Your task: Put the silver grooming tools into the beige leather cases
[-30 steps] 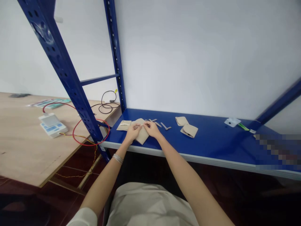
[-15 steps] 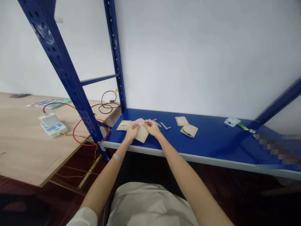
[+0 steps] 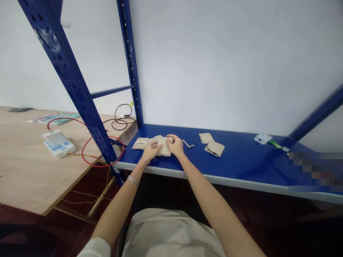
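Observation:
Both my left hand [image 3: 150,150] and my right hand [image 3: 175,145] grip a folded beige fabric pouch [image 3: 164,147] on the blue shelf top [image 3: 227,164]. Their fingers cover much of it. Just left of my left hand lies a flat beige pouch [image 3: 140,143] with a pale strip on it. A bent metal clip [image 3: 188,144] lies right of my right hand. Farther right sit two more beige pouches [image 3: 206,137] [image 3: 214,149], close together. A silver bracelet [image 3: 133,181] circles my left wrist.
A blue steel upright [image 3: 77,92] stands left of the shelf. Beyond it, a wooden table [image 3: 26,167] holds a white digital device [image 3: 57,143], a red wire [image 3: 91,157] and a black cable [image 3: 120,121]. A small white item [image 3: 262,139] lies at the shelf's far right.
My hands have drawn closer together, and the beige pouch between them is folded narrower and sits farther back. The metal strips near my right hand are now hidden.

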Tool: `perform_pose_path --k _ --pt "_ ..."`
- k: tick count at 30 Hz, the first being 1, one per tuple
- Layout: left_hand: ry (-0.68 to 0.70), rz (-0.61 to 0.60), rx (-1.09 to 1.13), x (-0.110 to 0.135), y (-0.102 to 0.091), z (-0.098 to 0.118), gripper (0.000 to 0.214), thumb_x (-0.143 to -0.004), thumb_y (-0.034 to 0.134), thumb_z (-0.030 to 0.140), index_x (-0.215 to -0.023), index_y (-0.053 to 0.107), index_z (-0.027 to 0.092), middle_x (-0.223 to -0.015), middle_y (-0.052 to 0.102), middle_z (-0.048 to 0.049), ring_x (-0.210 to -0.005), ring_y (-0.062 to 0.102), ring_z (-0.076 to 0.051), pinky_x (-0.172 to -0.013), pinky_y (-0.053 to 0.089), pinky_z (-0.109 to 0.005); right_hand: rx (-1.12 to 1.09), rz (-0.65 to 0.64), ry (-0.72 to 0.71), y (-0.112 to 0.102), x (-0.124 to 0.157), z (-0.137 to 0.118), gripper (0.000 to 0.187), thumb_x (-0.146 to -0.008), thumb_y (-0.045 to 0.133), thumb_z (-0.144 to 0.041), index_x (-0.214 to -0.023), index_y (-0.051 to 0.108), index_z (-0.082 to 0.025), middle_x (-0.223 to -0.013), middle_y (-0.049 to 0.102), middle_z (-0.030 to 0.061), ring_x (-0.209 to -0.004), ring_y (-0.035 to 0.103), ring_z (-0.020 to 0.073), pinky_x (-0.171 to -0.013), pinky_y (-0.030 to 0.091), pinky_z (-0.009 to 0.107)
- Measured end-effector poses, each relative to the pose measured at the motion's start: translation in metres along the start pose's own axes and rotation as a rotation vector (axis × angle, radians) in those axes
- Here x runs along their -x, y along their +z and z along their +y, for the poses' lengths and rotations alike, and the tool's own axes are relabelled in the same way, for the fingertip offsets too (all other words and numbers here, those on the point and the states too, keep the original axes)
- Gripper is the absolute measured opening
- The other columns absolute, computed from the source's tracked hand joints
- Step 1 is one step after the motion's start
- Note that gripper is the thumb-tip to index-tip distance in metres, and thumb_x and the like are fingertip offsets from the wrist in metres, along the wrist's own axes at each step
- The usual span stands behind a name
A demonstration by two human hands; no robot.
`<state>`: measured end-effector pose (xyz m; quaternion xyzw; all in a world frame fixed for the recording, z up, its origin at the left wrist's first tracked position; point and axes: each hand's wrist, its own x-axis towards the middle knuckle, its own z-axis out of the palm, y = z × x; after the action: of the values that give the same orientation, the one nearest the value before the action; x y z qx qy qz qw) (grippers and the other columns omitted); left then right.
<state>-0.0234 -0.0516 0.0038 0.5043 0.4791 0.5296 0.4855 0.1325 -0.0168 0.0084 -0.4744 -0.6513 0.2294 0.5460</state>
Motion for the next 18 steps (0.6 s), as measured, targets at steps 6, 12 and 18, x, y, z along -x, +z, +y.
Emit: perform_pose_path --k 6,12,18 --pt "0.067 0.067 0.134 -0.001 0.001 -0.001 0.061 -0.067 0.08 0.039 -0.117 0.059 0.012 -0.089 0.074 -0.0118 -0.072 0.07 -0.021 -0.061 0.058 -0.031 -0.46 -0.161 0.3 0.003 0.003 -0.008 0.058 -0.068 0.076 -0.035 -0.119 0.057 -0.016 -0.095 0.073 0.01 -0.071 0.068 0.0188 -0.057 0.057 0.03" --pt "0.102 0.133 -0.018 0.001 0.003 0.0 0.044 -0.072 0.075 0.046 -0.096 0.063 0.012 -0.074 0.072 -0.0091 -0.067 0.07 -0.021 -0.06 0.057 -0.03 -0.502 -0.245 0.303 0.004 0.004 -0.011 0.057 -0.058 0.082 -0.036 -0.107 0.062 -0.016 -0.098 0.072 0.01 -0.061 0.065 0.0168 -0.039 0.05 0.024" --pt "0.069 0.049 0.06 0.002 0.01 0.004 0.044 -0.072 0.073 0.053 -0.087 0.059 0.014 -0.068 0.069 -0.0066 -0.053 0.065 -0.016 -0.049 0.055 -0.028 -0.534 0.322 0.47 -0.002 -0.013 0.003 0.046 -0.07 0.069 -0.024 -0.114 0.057 -0.015 -0.106 0.07 0.0129 -0.071 0.069 0.0203 -0.051 0.057 0.028"
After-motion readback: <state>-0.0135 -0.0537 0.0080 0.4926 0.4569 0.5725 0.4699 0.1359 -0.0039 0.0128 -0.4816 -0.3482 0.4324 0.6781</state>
